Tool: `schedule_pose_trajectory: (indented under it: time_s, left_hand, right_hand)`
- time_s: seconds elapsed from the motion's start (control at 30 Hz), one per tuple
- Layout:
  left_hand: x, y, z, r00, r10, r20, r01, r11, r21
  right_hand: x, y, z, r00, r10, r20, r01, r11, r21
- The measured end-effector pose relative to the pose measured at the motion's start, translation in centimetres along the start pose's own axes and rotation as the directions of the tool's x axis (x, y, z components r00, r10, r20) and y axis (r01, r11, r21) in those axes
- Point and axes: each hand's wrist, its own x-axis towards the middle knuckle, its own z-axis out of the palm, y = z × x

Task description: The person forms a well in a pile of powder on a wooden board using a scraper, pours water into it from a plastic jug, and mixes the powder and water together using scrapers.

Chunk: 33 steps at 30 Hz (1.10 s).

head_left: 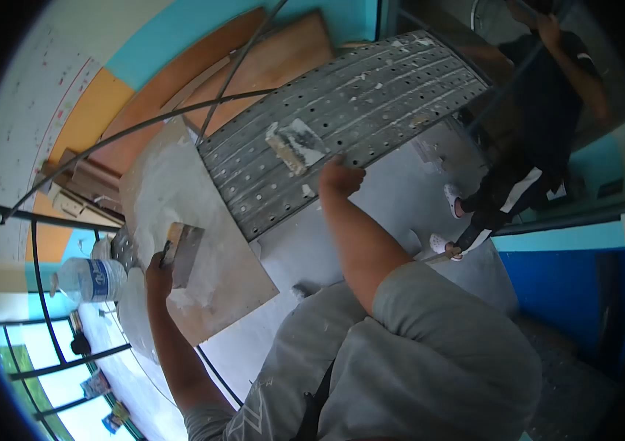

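My left hand (pixel 157 278) is closed around the back of a wide putty knife (pixel 186 253). Its grey blade points right, above a plaster-smeared board (pixel 217 294). Farther right, my right hand (pixel 342 178) is curled at the near edge of a perforated metal scaffold plank (pixel 393 88). A second putty knife (pixel 304 140), its blade smeared with white putty and a tan clump along its far edge, reaches from my right fingers over the plank. The fingers hide its handle.
Dark scaffold bars (pixel 143 128) cross at the left and back. A large water bottle (pixel 88 279) stands left of the board. Brown panels (pixel 254 73) lean against the wall. Another person (pixel 547 95) stands on the right; a blue panel (pixel 569 294) is lower right.
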Motion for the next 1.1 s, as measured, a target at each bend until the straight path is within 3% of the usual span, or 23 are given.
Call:
schedule_pose_trajectory:
  time_s: [0.07, 0.17, 0.23, 0.27, 0.3, 0.33, 0.37, 0.43, 0.53, 0.67, 0.77, 0.97, 1.1]
  left_hand:
    - [-0.1, 0.3, -0.1, 0.997, -0.009, -0.078, 0.014, 0.999, 0.053]
    - [-1.2, 2.1, -0.1, 0.994, 0.011, -0.111, -0.019, 0.997, -0.071]
    - [-2.2, 4.0, 0.3, 0.994, 0.068, -0.09, -0.077, 0.992, -0.1]
    - [-1.4, 1.3, 2.4, 0.983, 0.126, -0.131, -0.145, 0.978, -0.149]
    - [-3.0, 6.7, 0.5, 0.995, 0.071, -0.063, -0.076, 0.994, -0.073]
    - [-1.8, 4.2, 2.1, 0.999, -0.052, 0.017, 0.053, 0.993, -0.108]
    - [-1.8, 5.3, 1.9, 0.999, -0.038, -0.01, 0.038, 0.998, 0.049]
    - [-1.4, 5.0, 1.5, 0.981, -0.186, 0.047, 0.189, 0.979, -0.071]
    - [-0.9, 2.5, 1.3, 0.975, -0.191, -0.113, 0.185, 0.981, -0.062]
    - [-1.3, 5.3, -0.3, 0.96, -0.255, -0.116, 0.239, 0.962, -0.13]
    - [-0.1, 7.1, 2.6, 0.951, -0.244, -0.193, 0.208, 0.96, -0.189]
    - [2.2, 7.7, 3.9, 0.863, -0.475, -0.175, 0.43, 0.87, -0.242]
    - [3.6, 8.1, 2.3, 0.854, -0.474, -0.215, 0.337, 0.818, -0.466]
  right_hand:
    - [-0.3, -0.5, -0.8, 1.0, -0.003, 0.017, 0.003, 1.0, 0.014]
    - [0.0, 0.1, 0.4, 0.999, -0.026, -0.031, 0.025, 0.999, -0.03]
    - [0.8, 0.6, 1.0, 1.0, 0.0, 0.025, 0.002, 0.996, -0.088]
    - [0.0, 0.1, -0.1, 0.997, 0.018, 0.069, -0.014, 0.999, -0.05]
    - [-0.6, -0.7, -1.3, 0.992, 0.033, 0.12, -0.031, 0.999, -0.016]
    - [-0.1, -0.3, -0.2, 0.993, 0.046, 0.105, -0.043, 0.999, -0.032]
    - [-0.1, 0.2, 0.2, 0.996, 0.018, 0.092, -0.017, 1.0, -0.007]
    - [-0.7, -0.7, -0.6, 0.994, 0.055, 0.094, -0.054, 0.998, -0.011]
    - [-0.7, -0.8, -0.4, 0.995, 0.062, 0.079, -0.058, 0.997, -0.047]
    - [-1.3, -1.6, -1.2, 0.993, 0.077, 0.092, -0.073, 0.996, -0.042]
    - [-1.1, -1.1, -1.1, 0.99, 0.08, 0.119, -0.072, 0.995, -0.063]
    - [-1.2, -1.8, -1.2, 0.993, 0.079, 0.091, -0.072, 0.995, -0.07]
    - [-0.9, -1.2, -0.4, 0.997, 0.071, 0.04, -0.069, 0.996, -0.056]
